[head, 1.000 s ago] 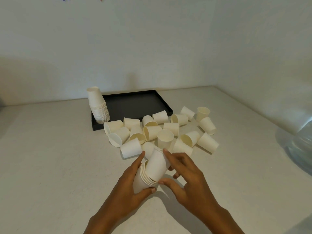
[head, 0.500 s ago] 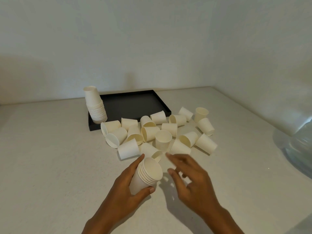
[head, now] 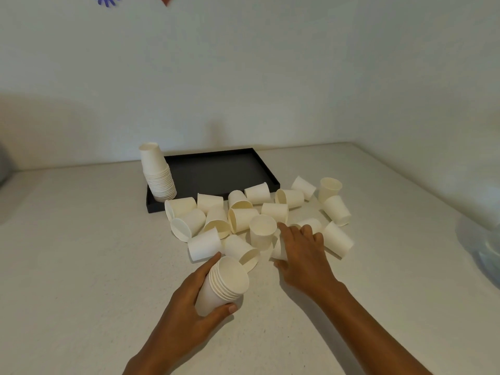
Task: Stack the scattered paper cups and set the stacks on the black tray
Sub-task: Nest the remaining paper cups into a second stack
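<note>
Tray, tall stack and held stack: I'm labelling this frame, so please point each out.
Tray (head: 216, 171), head view, bare black floor.
Tall stack (head: 157, 174), head view, mid side wall.
Held stack (head: 234, 277), head view, top cup's open mouth.

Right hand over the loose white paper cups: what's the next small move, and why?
Probably curl the fingers round the lying white paper cup under the right hand and lift it. The hand covers that cup without a clear grip yet, while the left hand holds the nested stack of white paper cups, mouth tilted toward it, ready to take one more.
</note>
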### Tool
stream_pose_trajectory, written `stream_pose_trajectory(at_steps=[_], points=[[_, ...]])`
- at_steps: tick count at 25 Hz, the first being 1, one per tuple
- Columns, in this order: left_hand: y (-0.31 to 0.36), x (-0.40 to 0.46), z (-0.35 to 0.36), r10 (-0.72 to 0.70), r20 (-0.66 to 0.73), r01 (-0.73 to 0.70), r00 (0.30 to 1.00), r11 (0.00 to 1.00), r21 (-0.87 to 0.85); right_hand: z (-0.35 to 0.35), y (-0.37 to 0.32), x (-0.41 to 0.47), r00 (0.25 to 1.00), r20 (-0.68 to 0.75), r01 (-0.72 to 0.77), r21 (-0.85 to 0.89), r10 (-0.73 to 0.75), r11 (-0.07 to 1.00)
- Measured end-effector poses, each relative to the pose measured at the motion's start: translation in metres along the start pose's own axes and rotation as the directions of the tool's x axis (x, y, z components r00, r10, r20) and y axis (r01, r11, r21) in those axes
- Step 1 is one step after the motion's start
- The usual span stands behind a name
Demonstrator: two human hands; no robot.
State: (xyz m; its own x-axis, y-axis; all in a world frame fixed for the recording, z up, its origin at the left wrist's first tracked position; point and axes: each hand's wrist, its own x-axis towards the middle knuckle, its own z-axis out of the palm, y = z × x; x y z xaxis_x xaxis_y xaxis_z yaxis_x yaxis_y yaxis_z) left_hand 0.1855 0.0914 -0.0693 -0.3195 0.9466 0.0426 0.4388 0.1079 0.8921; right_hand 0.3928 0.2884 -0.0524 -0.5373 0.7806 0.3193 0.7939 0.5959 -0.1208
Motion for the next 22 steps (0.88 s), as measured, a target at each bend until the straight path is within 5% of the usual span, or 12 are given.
stream_pose_trajectory(at_steps=[3, 5, 8, 11, 22], points=[[-0.002, 0.002, 0.004, 0.027, -0.042, -0.026, 0.999, 1.000, 0.014, -0.012, 0.003, -0.004, 0.999, -0.025, -0.022, 0.044, 0.023, 0.999], [0.001, 0.002, 0.007, 0.073, -0.064, -0.072, 0.995, 0.997, 0.010, -0.032, 0.003, -0.012, 0.992, -0.043, -0.095, 0.350, 0.118, 0.932], [0.013, 0.002, 0.013, 0.113, -0.068, -0.115, 0.991, 0.993, -0.024, -0.062, -0.009, -0.031, 0.985, 0.076, -0.147, 0.831, 0.153, 0.536], [0.017, 0.006, 0.019, 0.154, -0.061, -0.155, 0.986, 0.988, -0.010, -0.072, -0.026, -0.044, 0.990, 0.091, -0.126, 0.923, 0.112, 0.364], [0.014, -0.002, 0.011, 0.203, -0.035, -0.204, 0.978, 0.979, -0.012, -0.038, -0.056, -0.068, 0.970, 0.139, 0.004, 0.813, -0.201, 0.582]])
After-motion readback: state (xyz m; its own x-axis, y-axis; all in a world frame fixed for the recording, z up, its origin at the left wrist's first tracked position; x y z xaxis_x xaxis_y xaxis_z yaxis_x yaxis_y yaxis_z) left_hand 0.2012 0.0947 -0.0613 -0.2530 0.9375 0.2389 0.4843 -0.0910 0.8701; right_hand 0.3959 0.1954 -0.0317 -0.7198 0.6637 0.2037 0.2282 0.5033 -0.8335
